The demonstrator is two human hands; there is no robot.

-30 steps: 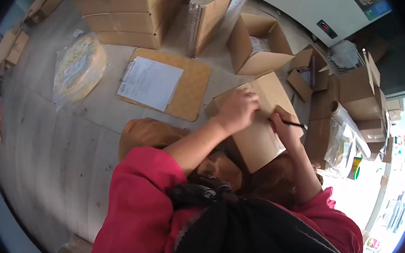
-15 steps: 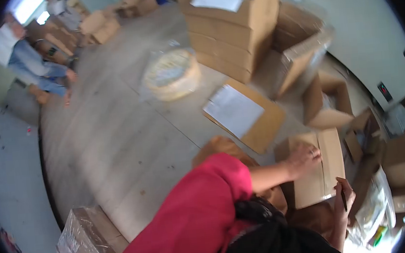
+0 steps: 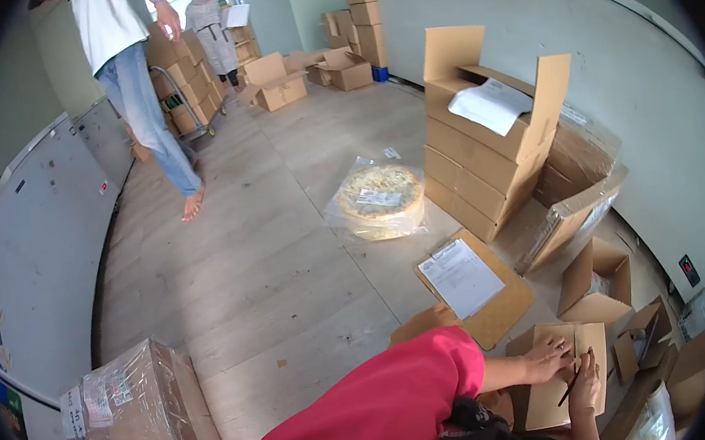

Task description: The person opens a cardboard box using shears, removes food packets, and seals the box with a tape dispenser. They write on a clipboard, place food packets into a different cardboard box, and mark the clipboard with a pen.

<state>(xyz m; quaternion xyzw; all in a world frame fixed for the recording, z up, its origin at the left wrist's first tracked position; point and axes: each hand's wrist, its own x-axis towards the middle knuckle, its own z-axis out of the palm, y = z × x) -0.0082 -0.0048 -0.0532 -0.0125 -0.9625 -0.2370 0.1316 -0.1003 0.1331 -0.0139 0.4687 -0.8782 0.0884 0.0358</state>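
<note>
A closed cardboard box (image 3: 553, 399) sits in front of me at the lower right. Spread over its top flaps, near the centre seam, is my left hand (image 3: 548, 360), open and pressing on the cardboard. Close beside it, my right hand (image 3: 585, 382) is closed around a dark pen (image 3: 568, 391), above the box's right part. A clipboard with a printed sheet (image 3: 462, 278) lies on the floor just beyond the box. Farther off, plastic-wrapped round flat items (image 3: 381, 196) are stacked on the floor.
A stack of boxes (image 3: 481, 158) with papers on top rises beyond the clipboard. Open boxes (image 3: 597, 281) lie at right, a wrapped carton (image 3: 138, 406) at lower left. One person (image 3: 131, 88) stands barefoot at upper left, another (image 3: 212, 35) farther back near a loaded trolley.
The view has shifted, so the surroundings appear lower and farther right. My right hand has moved from the box's right edge onto its top, beside my left. The nearer person, previously bent low, now stands.
</note>
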